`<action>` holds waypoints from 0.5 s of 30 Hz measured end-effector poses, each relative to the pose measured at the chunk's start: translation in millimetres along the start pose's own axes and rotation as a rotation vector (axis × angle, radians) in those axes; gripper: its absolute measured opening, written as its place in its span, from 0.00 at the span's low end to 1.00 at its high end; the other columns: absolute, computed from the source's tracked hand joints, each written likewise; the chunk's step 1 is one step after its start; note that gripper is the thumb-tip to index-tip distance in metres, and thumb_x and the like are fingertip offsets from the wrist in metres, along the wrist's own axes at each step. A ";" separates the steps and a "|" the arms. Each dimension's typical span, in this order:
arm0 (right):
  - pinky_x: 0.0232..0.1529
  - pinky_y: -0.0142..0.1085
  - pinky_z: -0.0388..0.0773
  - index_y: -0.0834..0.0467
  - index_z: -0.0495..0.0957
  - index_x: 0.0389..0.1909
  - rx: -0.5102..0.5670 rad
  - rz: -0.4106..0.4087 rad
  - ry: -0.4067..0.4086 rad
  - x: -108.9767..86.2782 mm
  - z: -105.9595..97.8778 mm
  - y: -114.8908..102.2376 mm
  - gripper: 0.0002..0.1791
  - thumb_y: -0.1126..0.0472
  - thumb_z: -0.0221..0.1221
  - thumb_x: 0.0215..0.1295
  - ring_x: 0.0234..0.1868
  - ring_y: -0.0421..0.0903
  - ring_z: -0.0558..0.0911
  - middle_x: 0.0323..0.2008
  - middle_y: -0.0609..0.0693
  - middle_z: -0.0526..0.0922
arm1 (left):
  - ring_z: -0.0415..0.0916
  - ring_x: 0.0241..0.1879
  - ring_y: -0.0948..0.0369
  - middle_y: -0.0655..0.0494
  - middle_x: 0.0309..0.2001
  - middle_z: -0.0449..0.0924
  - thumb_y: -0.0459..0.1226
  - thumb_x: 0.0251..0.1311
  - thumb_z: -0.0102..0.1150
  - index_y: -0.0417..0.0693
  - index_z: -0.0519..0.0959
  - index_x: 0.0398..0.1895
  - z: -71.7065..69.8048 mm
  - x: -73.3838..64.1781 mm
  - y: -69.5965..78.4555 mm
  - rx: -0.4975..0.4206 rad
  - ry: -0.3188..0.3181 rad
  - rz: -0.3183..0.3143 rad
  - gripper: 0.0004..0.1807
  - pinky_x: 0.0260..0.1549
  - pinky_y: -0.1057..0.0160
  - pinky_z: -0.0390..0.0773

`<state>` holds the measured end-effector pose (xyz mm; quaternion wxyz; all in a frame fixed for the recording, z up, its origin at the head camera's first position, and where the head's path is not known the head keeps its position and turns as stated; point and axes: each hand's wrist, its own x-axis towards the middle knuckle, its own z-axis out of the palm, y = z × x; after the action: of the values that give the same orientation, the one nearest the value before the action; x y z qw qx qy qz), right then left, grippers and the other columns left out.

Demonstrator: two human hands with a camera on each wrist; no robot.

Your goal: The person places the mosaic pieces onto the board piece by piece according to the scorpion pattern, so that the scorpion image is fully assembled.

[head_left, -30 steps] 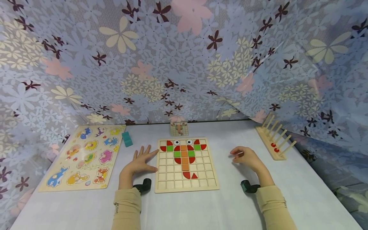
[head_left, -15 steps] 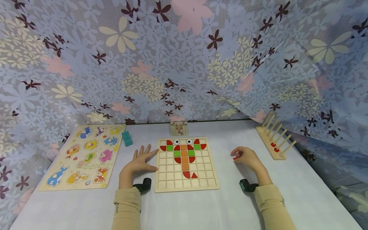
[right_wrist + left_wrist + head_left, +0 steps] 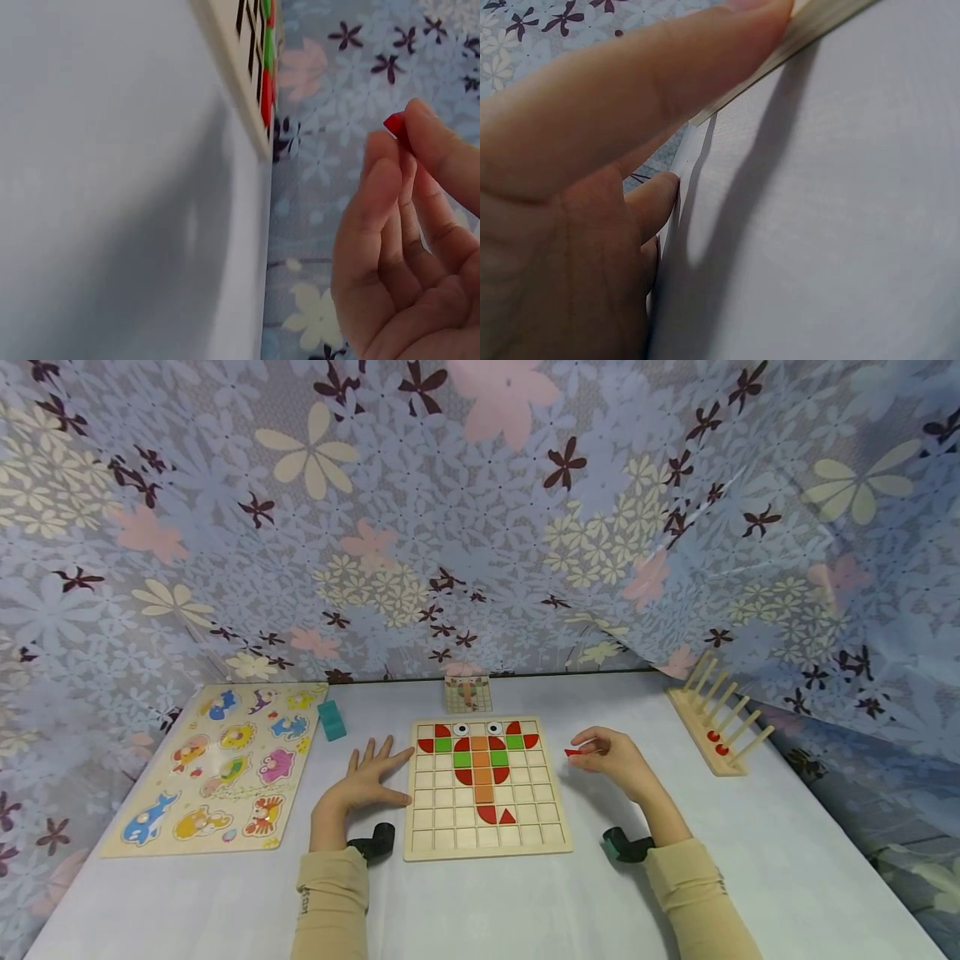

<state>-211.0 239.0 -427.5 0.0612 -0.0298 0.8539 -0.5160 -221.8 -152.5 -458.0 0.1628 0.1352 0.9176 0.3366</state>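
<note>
My right hand (image 3: 617, 766) is raised at the right edge of the wooden grid board (image 3: 442, 840). Between thumb and finger it pinches a small red block (image 3: 395, 124), whose full shape is partly covered by the fingers. On the board, red, green and orange blocks form a figure with two eye pieces (image 3: 494, 730) at the top. An orange column runs down its middle, and a red triangle (image 3: 507, 817) lies near the bottom. With fingers spread, my left hand (image 3: 362, 787) rests on the table, thumb and index fingertips at the board's left edge.
Behind the board stands a small pattern card (image 3: 467, 696). An animal peg puzzle (image 3: 288, 814) lies at the left, with a teal block (image 3: 332, 721) beside it. A wooden rack (image 3: 693, 714) with pegs and red beads sits at the right. Floral cloth (image 3: 480, 543) hangs behind.
The right hand has picked up the red block from the table at the right and carried it left to the board's edge. The left hand has stayed put.
</note>
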 end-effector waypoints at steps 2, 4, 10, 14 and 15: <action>0.37 0.44 0.79 0.68 0.74 0.43 0.026 -0.010 -0.005 0.0 3.8 -2.7 0.16 0.66 0.64 0.54 0.31 0.46 0.78 0.32 0.54 0.79 | 0.22 0.69 0.40 0.37 0.72 0.36 0.45 0.40 0.69 0.47 0.58 0.69 0.0 0.2 -0.1 0.001 -0.001 -0.003 0.50 0.64 0.42 0.21; 0.37 0.44 0.80 0.68 0.74 0.41 0.055 -0.026 -0.017 -0.7 7.5 -5.9 0.15 0.67 0.64 0.54 0.31 0.44 0.79 0.32 0.54 0.79 | 0.22 0.69 0.40 0.37 0.72 0.36 0.45 0.40 0.70 0.47 0.58 0.69 0.0 0.2 0.2 0.002 -0.002 -0.004 0.50 0.64 0.42 0.21; 0.37 0.43 0.80 0.68 0.76 0.37 0.094 -0.045 -0.053 -4.5 17.1 -15.7 0.11 0.66 0.64 0.54 0.30 0.46 0.80 0.30 0.51 0.79 | 0.23 0.69 0.40 0.37 0.72 0.37 0.45 0.39 0.70 0.47 0.58 0.69 0.2 0.3 -0.1 0.007 0.004 -0.001 0.50 0.64 0.42 0.21; 0.36 0.43 0.79 0.66 0.77 0.34 0.071 -0.033 -0.095 -9.3 26.2 -22.3 0.10 0.66 0.65 0.53 0.30 0.47 0.78 0.28 0.50 0.79 | 0.23 0.69 0.40 0.37 0.71 0.36 0.45 0.40 0.70 0.47 0.58 0.69 0.3 0.5 -1.6 0.009 0.003 0.009 0.50 0.64 0.42 0.21; 0.36 0.42 0.78 0.66 0.78 0.34 0.057 -0.036 -0.119 -10.6 28.8 -23.7 0.10 0.65 0.65 0.53 0.30 0.48 0.78 0.28 0.51 0.79 | 0.23 0.69 0.40 0.37 0.71 0.36 0.45 0.40 0.70 0.47 0.58 0.69 0.3 0.5 -1.9 0.010 0.003 0.012 0.50 0.64 0.42 0.21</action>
<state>-196.8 203.8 -419.0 0.1034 -0.0741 0.8331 -0.5383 -222.4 -153.5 -459.6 0.1589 0.1413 0.9186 0.3331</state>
